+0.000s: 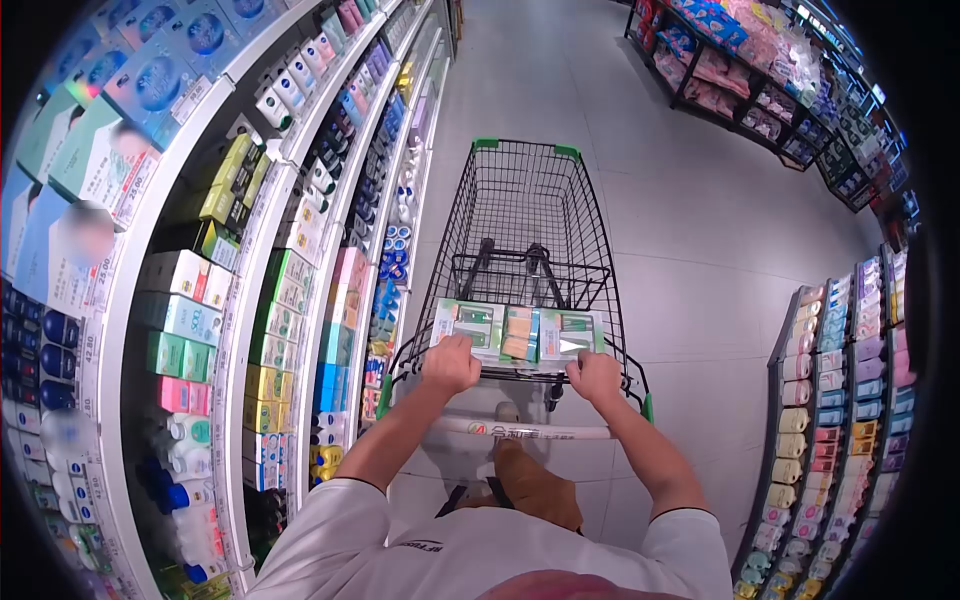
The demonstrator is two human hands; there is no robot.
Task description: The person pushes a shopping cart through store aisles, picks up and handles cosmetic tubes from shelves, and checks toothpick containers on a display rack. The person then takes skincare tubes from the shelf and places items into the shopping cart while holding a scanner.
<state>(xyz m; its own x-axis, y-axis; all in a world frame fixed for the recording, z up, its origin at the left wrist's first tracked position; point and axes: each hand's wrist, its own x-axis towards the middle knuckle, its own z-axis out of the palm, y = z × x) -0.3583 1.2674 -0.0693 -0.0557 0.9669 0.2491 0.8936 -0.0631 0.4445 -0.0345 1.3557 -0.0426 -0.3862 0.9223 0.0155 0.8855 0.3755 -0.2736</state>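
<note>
A long boxed set (521,337) with green and white packaging lies crosswise over the near end of a black wire shopping cart (530,190). My left hand (452,364) is closed on the near left edge of the box. At its near right edge, my right hand (595,377) is closed on it too. The fingertips of both hands are partly hidden. The cart's pale handle bar (520,431) runs below my hands, and neither hand touches it. Inside the cart, the wire basket shows a folded seat frame (535,265).
Tall white shelves (265,215) of boxes and bottles stand close on the left. A dark rack (775,440) of small packs is at the right. Farther right, a low display (740,80) holds pink and blue goods. Grey floor (670,200) stretches ahead.
</note>
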